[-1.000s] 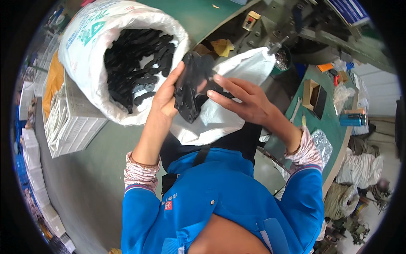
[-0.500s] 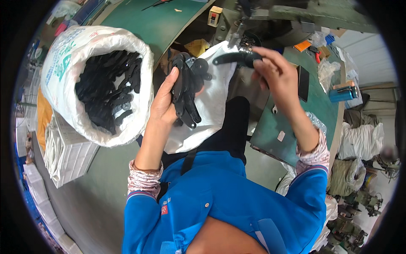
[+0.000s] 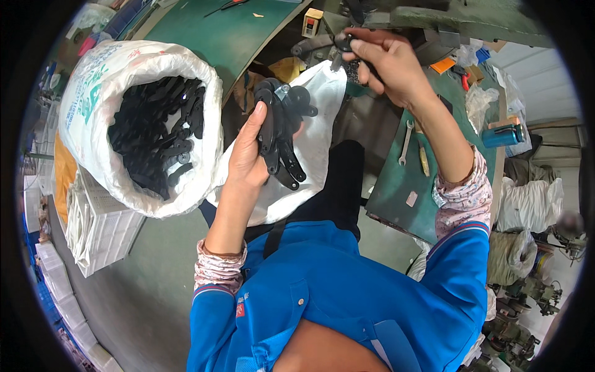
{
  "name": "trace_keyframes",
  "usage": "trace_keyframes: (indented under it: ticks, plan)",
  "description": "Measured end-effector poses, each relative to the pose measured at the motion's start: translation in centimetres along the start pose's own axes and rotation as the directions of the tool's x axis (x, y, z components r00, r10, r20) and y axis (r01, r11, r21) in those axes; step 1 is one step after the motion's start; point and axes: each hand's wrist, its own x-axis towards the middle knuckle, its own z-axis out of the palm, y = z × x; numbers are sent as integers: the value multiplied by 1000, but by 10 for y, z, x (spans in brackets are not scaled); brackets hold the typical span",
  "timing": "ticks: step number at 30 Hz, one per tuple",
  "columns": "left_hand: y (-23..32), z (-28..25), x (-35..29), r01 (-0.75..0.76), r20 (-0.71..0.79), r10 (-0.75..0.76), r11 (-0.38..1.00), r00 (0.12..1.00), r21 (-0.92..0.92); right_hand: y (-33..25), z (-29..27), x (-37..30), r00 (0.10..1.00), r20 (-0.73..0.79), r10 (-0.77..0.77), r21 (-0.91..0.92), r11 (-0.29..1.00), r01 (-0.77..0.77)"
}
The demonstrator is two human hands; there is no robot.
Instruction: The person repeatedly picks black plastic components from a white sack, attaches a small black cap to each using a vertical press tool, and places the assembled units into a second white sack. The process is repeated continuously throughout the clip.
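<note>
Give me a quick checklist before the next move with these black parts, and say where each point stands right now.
1. Left hand has a firm grip on the stack of black flat parts: ok, fingers wrap the fanned bundle.
2. Right hand holds a single black part at the machine: ok, pinched in the fingertips.
3. Part seated correctly in the machine: cannot tell, the contact spot is hidden.
4. White sack of black parts within reach and open: ok, mouth open beside the left hand.
5. White cloth under the stack: ok, it lies on the lap.
</note>
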Motion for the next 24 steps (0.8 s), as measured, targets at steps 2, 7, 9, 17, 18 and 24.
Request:
trace_keyframes:
  ticks: [2,7,9,17,18,24]
  plan:
    - [-1,-1,0,-2,0,2,1000,1000,5,10,5,-5,998,-18,66,27,997,-66]
    - [-2,-3,-1,-20,32,16,991,999,132,19,5,-19,995,-55,85,77,994,-81]
    - [-4,-2,-2,-20,33,15,988,999,153,19,3,-24,995,-54,86,64,995,-83]
    - [-3,-14,-9,2,158,-25,989,987,146,15,2,-24,993,-14,117,137,984,-114]
    - [-3,-9,-12,-12,145,-11,987,989,159,15,0,-23,993,-5,120,154,981,-118]
    - [-1,-7,-19,6,175,-39,982,984,186,24,3,-23,967,100,-236,-146,958,248]
